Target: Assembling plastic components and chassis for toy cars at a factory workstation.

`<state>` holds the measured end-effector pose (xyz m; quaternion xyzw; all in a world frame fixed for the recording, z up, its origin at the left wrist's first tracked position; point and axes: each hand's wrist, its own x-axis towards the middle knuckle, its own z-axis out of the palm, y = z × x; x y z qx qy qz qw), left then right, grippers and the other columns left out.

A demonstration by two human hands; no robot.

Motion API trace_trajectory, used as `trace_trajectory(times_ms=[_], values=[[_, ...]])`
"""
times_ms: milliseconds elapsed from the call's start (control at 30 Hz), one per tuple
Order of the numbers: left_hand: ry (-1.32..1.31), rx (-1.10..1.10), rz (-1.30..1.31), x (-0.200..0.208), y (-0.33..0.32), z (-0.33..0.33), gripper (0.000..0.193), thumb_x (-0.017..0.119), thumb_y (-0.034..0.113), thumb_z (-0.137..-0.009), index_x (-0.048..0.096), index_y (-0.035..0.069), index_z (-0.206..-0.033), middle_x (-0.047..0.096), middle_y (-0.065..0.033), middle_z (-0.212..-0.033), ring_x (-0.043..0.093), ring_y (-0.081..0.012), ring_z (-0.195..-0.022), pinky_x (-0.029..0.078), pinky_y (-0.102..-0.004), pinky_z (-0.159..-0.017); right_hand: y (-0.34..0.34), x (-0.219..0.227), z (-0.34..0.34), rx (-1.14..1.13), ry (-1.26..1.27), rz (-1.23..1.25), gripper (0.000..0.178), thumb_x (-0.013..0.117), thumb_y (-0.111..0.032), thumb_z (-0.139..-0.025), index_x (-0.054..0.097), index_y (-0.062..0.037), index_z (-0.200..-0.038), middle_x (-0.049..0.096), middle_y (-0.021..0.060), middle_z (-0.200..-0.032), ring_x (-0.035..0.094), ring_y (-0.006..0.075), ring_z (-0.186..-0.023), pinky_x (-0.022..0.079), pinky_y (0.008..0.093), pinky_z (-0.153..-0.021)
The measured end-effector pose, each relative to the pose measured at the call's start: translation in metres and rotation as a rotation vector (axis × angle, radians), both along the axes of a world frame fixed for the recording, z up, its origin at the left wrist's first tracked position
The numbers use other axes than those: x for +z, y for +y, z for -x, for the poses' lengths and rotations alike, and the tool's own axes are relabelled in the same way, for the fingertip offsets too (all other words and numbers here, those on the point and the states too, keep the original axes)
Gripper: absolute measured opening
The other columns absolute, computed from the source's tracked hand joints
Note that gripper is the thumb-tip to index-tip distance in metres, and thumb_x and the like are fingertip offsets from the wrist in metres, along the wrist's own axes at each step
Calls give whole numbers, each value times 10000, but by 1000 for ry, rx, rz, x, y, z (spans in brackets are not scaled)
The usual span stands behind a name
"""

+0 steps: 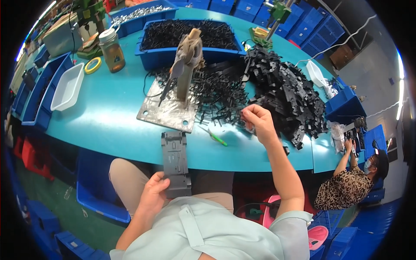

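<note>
My left hand (pixel 155 190) grips the lower part of a long black moulded plastic panel (pixel 174 151), with its far end against the table's front edge. My right hand (pixel 259 123) is raised over the table, thumb and fingertips pinched together; whatever they hold is too small to make out. Close to those fingertips spreads a heap of small thin black plastic parts (pixel 221 93). A small green-handled tool (pixel 218 138) lies between the hands. Beyond the panel stands a wrapped post (pixel 185 82) on a metal base plate (pixel 162 113), with a dark-tipped tool fixed to it.
Flat black pieces (pixel 284 93) are heaped at right. Behind the post, a blue bin (pixel 190 55) holds more black parts. At left are a drink bottle (pixel 112 54), a yellow tape roll (pixel 92 65) and a white tray (pixel 68 89). A co-worker (pixel 346 188) sits at far right.
</note>
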<state>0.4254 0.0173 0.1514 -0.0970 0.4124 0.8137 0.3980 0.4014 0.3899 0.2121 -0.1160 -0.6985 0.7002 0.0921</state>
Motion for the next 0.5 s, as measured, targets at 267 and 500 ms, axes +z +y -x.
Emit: trace_trajectory(times_ms=[267, 500], values=[[-29, 35, -7, -7, 0, 3, 205, 582, 72, -876, 520, 44, -1069, 608, -112, -1081, 605, -225, -990, 495, -405, -880, -2, -19, -19, 234, -149, -584, 120, 638, -105, -838, 634, -13, -914, 594, -2, -744, 509, 56, -673, 418, 211, -589], [-9, 29, 48, 6, 5, 5, 200, 534, 97, -909, 495, 18, -1089, 598, -104, -1056, 607, -201, -963, 512, -372, -849, -33, -18, -39, -118, 3, -1025, 200, 727, -172, -757, 627, -40, -869, 604, 87, -746, 581, 198, -612, 458, 312, -554]])
